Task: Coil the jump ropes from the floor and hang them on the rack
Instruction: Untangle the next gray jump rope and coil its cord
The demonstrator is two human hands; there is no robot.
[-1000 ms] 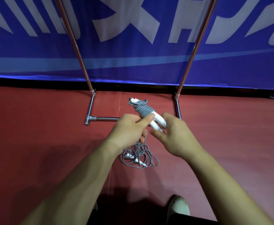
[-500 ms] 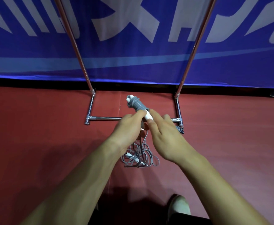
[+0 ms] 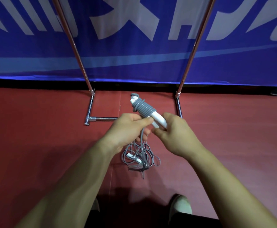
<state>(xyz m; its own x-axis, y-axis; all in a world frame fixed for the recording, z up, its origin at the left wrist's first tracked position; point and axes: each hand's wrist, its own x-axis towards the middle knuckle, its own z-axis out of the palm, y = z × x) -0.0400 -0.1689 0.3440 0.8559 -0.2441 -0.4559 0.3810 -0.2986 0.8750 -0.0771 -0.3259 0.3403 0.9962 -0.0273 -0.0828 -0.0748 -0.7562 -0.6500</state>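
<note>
Both hands are closed on the jump rope bundle (image 3: 144, 109): left hand (image 3: 127, 129) grips the gray cord, right hand (image 3: 175, 134) the white handles. It sits above the loose rope pile (image 3: 141, 157) on the red floor (image 3: 35, 145), just in front of the rack (image 3: 91, 109) base, open floor either side.

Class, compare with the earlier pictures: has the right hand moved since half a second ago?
Yes. The right hand has shifted right, toward the rack's right foot bar, uncovering more of the white handles.
</note>
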